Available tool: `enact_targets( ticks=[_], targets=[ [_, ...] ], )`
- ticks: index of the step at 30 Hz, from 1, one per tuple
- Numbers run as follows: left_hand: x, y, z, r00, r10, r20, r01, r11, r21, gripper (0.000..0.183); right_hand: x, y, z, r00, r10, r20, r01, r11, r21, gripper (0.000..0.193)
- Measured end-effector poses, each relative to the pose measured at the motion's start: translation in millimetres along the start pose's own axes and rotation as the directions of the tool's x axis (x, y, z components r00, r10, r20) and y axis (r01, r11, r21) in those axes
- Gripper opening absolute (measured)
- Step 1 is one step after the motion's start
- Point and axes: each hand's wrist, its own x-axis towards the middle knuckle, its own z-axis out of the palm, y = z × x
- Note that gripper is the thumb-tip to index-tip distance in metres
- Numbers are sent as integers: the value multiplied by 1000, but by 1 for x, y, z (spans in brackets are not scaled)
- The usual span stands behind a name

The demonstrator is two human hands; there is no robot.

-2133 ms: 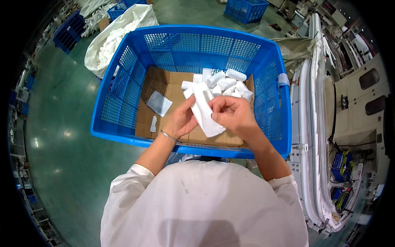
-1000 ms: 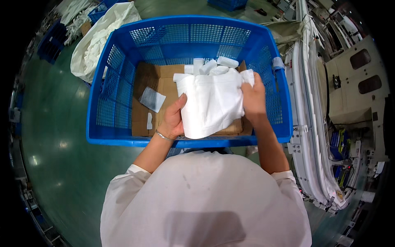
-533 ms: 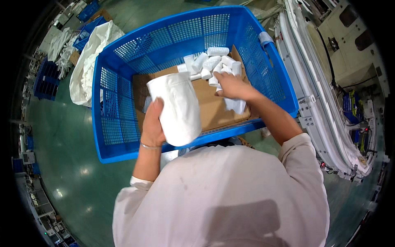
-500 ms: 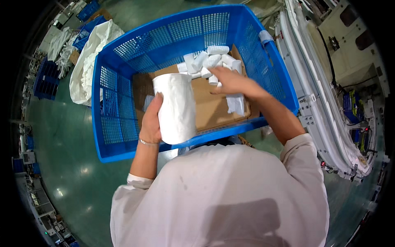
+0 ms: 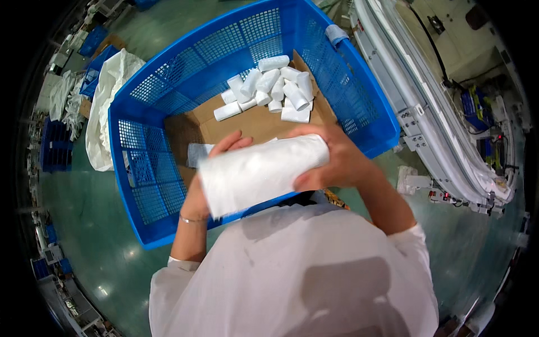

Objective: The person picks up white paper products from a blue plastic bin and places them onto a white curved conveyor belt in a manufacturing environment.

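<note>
At frame centre, the left hand (image 5: 210, 174) and right hand (image 5: 331, 163) both clasp a rolled white cloth (image 5: 261, 173), one at each end, above the blue crate (image 5: 140, 185). Judged part done: about a dozen finished rolls (image 5: 269, 90) lie piled on cardboard lining (image 5: 252, 123) at the crate's upper centre; this roll is not yet added.
</note>
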Motion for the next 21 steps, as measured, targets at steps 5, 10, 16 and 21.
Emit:
enact_targets(
  ticks=[5, 10, 16, 21],
  targets=[
    [15, -21, 27, 835, 372, 406, -483, 849, 214, 91, -16, 27, 19, 973, 219, -69, -186, 928, 323, 55],
    [42, -37, 38, 893, 310, 326, -265, 948, -176, 79, -68, 31, -45, 885, -105, -453, 131, 991, 25, 28],
    [93, -54, 69, 997, 70, -43, -80, 950, -300, 80, -113, 149, -178, 145, 41, -989, 21, 999, 45, 14],
    [132, -78, 99, 984, 21, -176, -99, 889, -446, 73, -41, 305, -230, 423, 92, -902, -24, 996, 90, 22]
  ],
)
